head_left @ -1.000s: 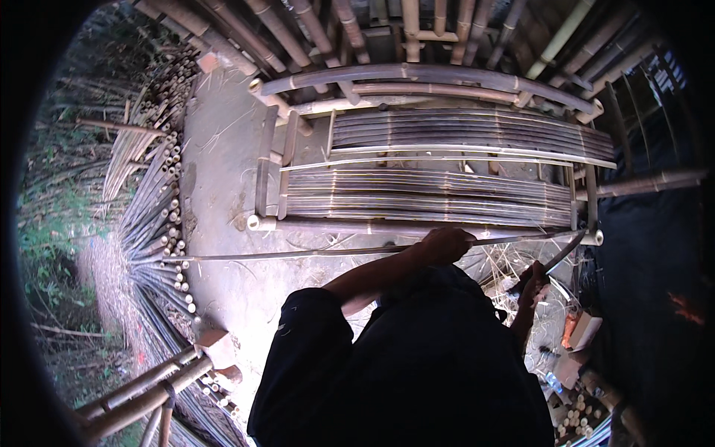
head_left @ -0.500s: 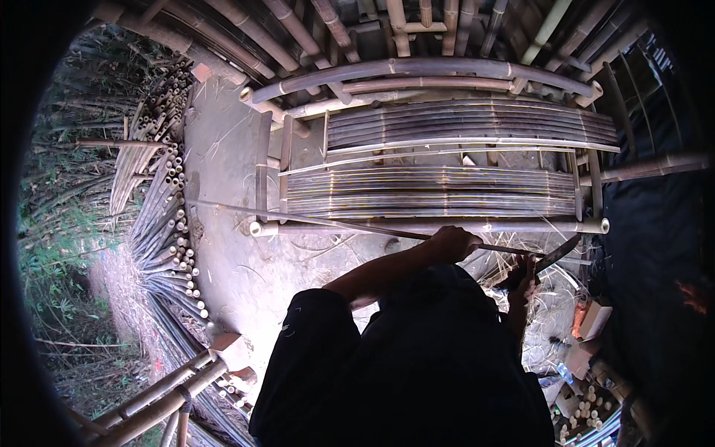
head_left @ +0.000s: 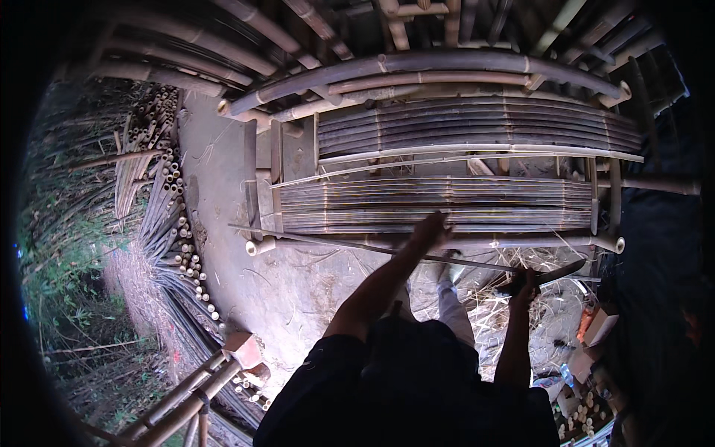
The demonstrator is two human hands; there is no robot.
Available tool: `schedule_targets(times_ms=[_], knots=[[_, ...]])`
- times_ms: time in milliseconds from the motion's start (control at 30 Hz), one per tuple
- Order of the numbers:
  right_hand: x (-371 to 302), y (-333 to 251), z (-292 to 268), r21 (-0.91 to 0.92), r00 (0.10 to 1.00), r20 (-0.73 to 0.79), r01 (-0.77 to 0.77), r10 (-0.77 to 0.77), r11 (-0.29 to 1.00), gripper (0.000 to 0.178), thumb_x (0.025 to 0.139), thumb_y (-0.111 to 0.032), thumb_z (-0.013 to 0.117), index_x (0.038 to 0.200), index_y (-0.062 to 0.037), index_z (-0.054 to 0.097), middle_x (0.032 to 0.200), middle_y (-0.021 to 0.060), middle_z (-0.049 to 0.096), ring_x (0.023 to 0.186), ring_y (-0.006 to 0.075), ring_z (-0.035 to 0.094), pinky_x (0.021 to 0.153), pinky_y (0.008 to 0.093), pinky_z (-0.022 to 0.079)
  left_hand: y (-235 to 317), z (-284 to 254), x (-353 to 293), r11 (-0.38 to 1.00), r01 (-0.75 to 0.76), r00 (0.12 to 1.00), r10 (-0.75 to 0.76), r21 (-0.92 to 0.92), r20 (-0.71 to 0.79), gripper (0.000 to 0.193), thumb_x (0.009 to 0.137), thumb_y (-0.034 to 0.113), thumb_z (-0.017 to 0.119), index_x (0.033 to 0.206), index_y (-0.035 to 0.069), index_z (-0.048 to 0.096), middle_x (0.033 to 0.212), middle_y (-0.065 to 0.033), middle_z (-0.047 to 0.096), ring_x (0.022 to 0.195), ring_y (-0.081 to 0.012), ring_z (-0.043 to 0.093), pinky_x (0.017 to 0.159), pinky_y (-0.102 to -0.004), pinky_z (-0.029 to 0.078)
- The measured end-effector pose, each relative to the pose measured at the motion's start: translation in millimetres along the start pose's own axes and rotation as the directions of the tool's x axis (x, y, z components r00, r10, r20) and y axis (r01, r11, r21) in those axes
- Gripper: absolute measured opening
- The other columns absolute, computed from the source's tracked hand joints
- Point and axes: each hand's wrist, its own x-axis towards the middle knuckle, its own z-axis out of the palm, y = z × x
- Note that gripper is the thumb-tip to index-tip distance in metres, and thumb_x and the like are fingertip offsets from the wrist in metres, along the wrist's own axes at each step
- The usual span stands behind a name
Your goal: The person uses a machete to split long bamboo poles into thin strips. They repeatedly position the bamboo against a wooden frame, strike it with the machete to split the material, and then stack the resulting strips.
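Observation:
My right hand (head_left: 526, 287) is closed around a large knife (head_left: 564, 271), its dark broad blade pointing right and slightly up. A long thin bamboo strip (head_left: 328, 242) slants from the left down to that hand, where its end meets the knife; the exact contact is too dark to make out. My left hand (head_left: 433, 228) hovers over the front rail of the bamboo frame, apart from the strip, with its forearm crossing above it. The fingers are dark and smeared, so their pose is unclear.
Ahead stands a bamboo frame with a front rail (head_left: 514, 242) and two slatted panels, the nearer panel (head_left: 350, 195) and the farther panel (head_left: 477, 123). Shavings (head_left: 488, 305) litter the ground near my feet. Stacked bamboo poles (head_left: 179, 261) lie left; cut pieces (head_left: 585, 417) sit lower right.
My left hand has come off the strip and moved up and left. The strip's far end has shifted right and down in view. The knife stays in my right hand, slightly lower.

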Motion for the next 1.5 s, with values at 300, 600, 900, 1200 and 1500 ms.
schedule_targets(times_ms=[300,600,900,1200,1500], knots=[[51,34,39,0.012,0.986,-0.148,-0.078,0.079,0.997,0.019,0.092,-0.027,0.064,0.091,-0.0086,0.063,0.070,0.0029,0.063,0.058,0.0134,0.058,0.053,0.0282,0.050,-248,-51,152,0.865,0.374,0.923,-0.312,0.333,-0.227,0.038,0.088,0.023,0.059,0.123,0.009,0.054,0.122,-0.0143,0.055,0.113,-0.0309,0.055,0.088,-0.0466,0.052],[57,78,77,-0.124,0.963,-0.203,-0.204,0.177,0.971,0.018,0.092,-0.027,0.063,0.092,-0.0092,0.062,0.074,0.0030,0.065,0.063,0.0151,0.062,0.059,0.0293,0.052,-374,-48,174,0.871,0.182,0.964,-0.067,0.456,-0.256,0.015,0.083,0.017,0.058,0.095,0.012,0.064,0.095,-0.0069,0.064,0.098,-0.0254,0.061,0.078,-0.0448,0.049],[49,79,113,-0.126,0.974,-0.072,-0.221,0.213,0.967,0.017,0.092,-0.025,0.062,0.095,-0.0089,0.060,0.077,0.0034,0.064,0.065,0.0151,0.061,0.059,0.0305,0.053,-374,-58,170,0.858,0.145,0.902,0.090,0.492,-0.423,0.019,0.076,0.015,0.061,0.095,0.012,0.061,0.088,-0.0024,0.059,0.087,-0.0230,0.059,0.078,-0.0427,0.043],[30,77,136,-0.171,0.975,-0.171,-0.169,0.139,0.971,0.022,0.093,-0.028,0.061,0.096,-0.0064,0.062,0.075,0.0053,0.064,0.064,0.0163,0.062,0.060,0.0305,0.054,-366,-70,178,0.859,0.107,0.989,-0.040,0.501,-0.143,0.013,0.086,0.015,0.055,0.094,0.012,0.066,0.089,-0.0067,0.068,0.093,-0.0231,0.065,0.095,-0.0479,0.039],[-7,92,141,-0.142,0.956,-0.245,-0.199,0.160,0.970,0.023,0.091,-0.030,0.062,0.084,-0.0088,0.061,0.070,0.0030,0.062,0.060,0.0144,0.060,0.058,0.0300,0.054,-399,-35,193,0.802,0.058,0.866,0.255,0.594,-0.429,0.018,0.078,0.018,0.060,0.094,0.012,0.066,0.098,-0.0062,0.068,0.093,-0.0235,0.063,0.090,-0.0526,0.042]])
